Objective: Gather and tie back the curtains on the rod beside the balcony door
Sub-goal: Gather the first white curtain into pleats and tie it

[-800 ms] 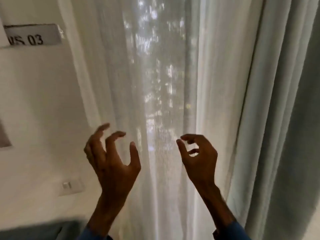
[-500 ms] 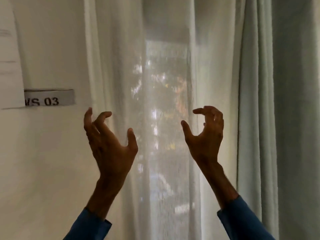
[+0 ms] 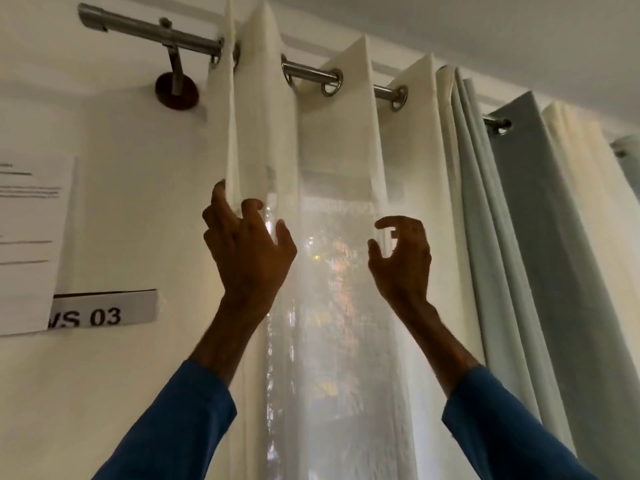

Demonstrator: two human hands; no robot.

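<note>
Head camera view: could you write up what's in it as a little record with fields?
Rod: metal, on a wall bracket, near the ceiling
Sheer curtain: white, hung by rings, spread out, daylight showing through
Green curtain: hangs to the right of the sheer one
Left hand: raised, fingers curled round the sheer one's left edge
Right hand: raised, curled at a fold further right; grip unclear
Wall: paper above a sign ending "03"
Tied back: not yet
</note>
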